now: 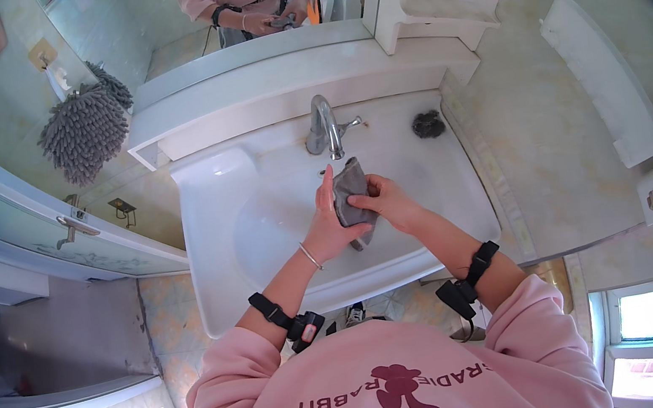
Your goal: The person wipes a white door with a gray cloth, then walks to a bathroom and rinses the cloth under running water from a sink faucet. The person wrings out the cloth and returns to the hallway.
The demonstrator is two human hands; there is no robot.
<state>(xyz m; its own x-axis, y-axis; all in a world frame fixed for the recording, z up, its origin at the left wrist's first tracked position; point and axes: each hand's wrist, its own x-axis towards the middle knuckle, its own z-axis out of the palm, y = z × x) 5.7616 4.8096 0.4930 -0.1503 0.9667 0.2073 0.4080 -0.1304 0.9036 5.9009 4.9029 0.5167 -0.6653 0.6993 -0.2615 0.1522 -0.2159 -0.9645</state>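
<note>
A folded grey cloth (351,190) is held between my two hands above the basin of a white washbasin (269,226). My left hand (333,228) cups it from the left, thumb along the lower edge and fingers pointing up. From the right, my right hand (387,201) pinches it between thumb and fingers. A chrome faucet (323,121) curves over the basin just beyond the cloth, its spout end close to the cloth's top corner. No stream of water shows under the spout.
A dark scouring pad (428,124) lies on the basin's back right corner. Behind the faucet runs a white ledge (282,86) below a mirror (156,19). Grey chenille hand towels (84,130) hang at left, above a door with a metal handle (74,228).
</note>
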